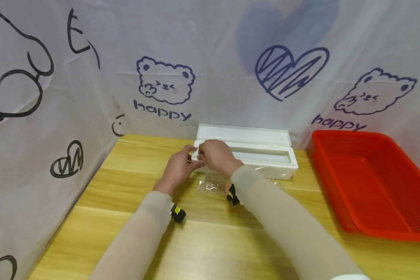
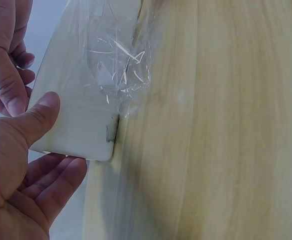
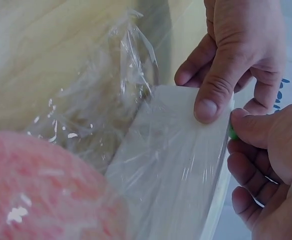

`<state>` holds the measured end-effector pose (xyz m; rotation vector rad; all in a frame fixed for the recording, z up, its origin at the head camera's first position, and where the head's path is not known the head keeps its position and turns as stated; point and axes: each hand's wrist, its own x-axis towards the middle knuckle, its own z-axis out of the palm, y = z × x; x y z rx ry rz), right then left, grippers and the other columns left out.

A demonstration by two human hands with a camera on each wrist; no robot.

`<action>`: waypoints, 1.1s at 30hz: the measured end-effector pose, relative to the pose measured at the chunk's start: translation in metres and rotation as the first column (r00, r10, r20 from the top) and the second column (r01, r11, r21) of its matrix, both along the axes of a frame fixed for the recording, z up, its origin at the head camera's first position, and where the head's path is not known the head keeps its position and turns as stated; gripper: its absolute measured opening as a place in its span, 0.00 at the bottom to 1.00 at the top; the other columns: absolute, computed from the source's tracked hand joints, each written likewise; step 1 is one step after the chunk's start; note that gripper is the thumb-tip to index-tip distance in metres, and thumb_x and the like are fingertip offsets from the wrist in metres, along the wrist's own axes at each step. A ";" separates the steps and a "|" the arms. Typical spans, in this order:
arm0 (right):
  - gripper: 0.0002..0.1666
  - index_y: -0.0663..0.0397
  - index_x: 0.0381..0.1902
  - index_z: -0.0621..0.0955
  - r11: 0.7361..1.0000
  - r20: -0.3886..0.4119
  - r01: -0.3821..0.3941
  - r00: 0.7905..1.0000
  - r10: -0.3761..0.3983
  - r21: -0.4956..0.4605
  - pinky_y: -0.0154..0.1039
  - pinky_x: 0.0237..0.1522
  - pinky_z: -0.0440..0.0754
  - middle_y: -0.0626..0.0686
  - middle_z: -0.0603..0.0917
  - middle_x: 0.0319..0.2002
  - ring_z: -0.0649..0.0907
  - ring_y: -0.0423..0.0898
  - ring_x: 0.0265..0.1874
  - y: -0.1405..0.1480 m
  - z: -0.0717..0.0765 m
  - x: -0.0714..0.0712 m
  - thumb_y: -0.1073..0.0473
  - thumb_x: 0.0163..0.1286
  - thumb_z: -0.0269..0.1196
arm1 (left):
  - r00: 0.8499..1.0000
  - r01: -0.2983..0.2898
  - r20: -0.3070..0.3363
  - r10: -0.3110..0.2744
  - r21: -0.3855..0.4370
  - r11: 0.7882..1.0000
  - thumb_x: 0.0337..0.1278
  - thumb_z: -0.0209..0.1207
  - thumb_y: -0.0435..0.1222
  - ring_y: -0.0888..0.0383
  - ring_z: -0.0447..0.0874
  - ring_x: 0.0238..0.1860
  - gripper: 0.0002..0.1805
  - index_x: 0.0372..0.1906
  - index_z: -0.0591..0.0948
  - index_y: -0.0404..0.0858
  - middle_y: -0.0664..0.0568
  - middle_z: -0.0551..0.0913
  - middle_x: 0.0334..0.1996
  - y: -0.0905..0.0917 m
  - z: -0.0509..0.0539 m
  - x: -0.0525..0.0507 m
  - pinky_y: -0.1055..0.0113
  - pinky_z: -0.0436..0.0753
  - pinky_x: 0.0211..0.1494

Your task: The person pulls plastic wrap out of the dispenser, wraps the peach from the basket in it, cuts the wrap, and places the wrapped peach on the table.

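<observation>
A long white cling film dispenser (image 1: 280, 173) stands on the table with its lid (image 1: 245, 135) raised; a pale roll (image 1: 262, 156) lies inside. Clear film (image 1: 210, 184) hangs from its front onto the tabletop. My left hand (image 1: 176, 167) grips the dispenser's left end, thumb on the front face and fingers round the end. Beside it, my right hand (image 1: 217, 153) pinches a small green slider (image 3: 233, 132) at the dispenser's top edge, mostly covered by the fingers. In the right wrist view, a round, mottled pink-red fruit like an apple (image 3: 45, 190) sits by the film, largely hidden by my right wrist in the head view.
A red plastic basket (image 1: 350, 202) stands on the right of the wooden table (image 1: 126, 186). White sheets with drawn bears and hearts (image 1: 224, 89) hang close behind the dispenser and along the left side.
</observation>
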<state>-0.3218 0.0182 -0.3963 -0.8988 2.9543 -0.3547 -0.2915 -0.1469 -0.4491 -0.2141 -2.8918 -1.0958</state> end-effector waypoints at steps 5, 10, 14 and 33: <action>0.10 0.51 0.47 0.90 0.999 -0.008 -0.028 1.000 0.028 0.042 0.46 0.55 0.86 0.49 0.92 0.44 0.89 0.48 0.46 0.004 0.003 -0.002 0.54 0.77 0.67 | 1.000 -0.006 0.004 0.006 0.005 1.000 0.64 0.72 0.47 0.46 0.88 0.47 0.32 0.69 0.75 0.44 0.41 0.89 0.47 0.002 0.001 0.000 0.51 0.86 0.51; 0.10 0.53 0.46 0.90 0.998 -0.015 -0.039 0.999 0.039 0.043 0.47 0.54 0.87 0.50 0.92 0.43 0.89 0.49 0.45 0.011 0.004 -0.003 0.55 0.77 0.67 | 1.000 0.005 0.013 -0.005 0.012 1.000 0.65 0.72 0.46 0.48 0.87 0.45 0.31 0.69 0.75 0.43 0.41 0.89 0.46 0.003 0.001 0.000 0.53 0.86 0.49; 0.10 0.54 0.46 0.91 0.999 -0.017 -0.035 0.999 0.036 0.039 0.48 0.55 0.87 0.51 0.92 0.44 0.90 0.50 0.46 0.018 0.005 -0.002 0.56 0.76 0.68 | 1.000 0.006 0.024 -0.007 0.013 1.000 0.66 0.71 0.46 0.49 0.87 0.43 0.31 0.68 0.74 0.44 0.42 0.89 0.45 0.003 0.001 -0.001 0.54 0.85 0.47; 0.08 0.54 0.40 0.91 0.998 -0.005 -0.043 0.999 0.043 0.051 0.49 0.57 0.86 0.50 0.92 0.40 0.90 0.50 0.45 0.081 0.013 0.006 0.59 0.76 0.67 | 0.996 -0.023 0.082 0.021 0.024 0.999 0.66 0.70 0.46 0.48 0.87 0.49 0.34 0.72 0.72 0.44 0.42 0.88 0.52 0.003 0.004 0.000 0.53 0.87 0.53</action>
